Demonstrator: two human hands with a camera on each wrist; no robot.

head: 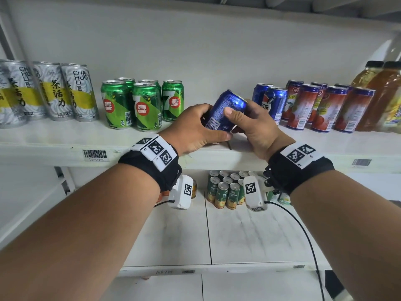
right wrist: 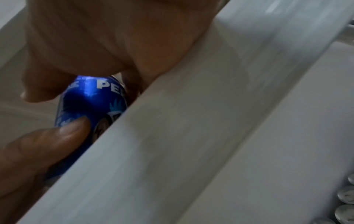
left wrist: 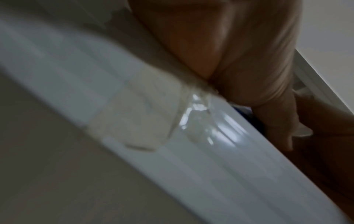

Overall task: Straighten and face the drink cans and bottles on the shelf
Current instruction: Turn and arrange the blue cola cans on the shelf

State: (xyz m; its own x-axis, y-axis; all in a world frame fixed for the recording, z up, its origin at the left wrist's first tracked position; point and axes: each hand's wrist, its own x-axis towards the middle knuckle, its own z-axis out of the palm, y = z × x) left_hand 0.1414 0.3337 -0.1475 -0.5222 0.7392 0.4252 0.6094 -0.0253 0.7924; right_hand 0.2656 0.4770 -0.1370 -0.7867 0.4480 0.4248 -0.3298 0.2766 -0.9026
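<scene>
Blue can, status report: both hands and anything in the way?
Both hands gripping: left hand, right hand. Blue can tilted, barcode side out. Two blue cans close right; nothing blocking.

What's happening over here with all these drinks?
A person is tidying a store shelf. Both hands grip one blue cola can, tilted above the shelf's front edge: the left hand round its lower part, the right hand round its side. Two more blue cans stand just to the right, green cans to the left. The barcode side of the held can faces out, so it isn't faced yet.
</scene>
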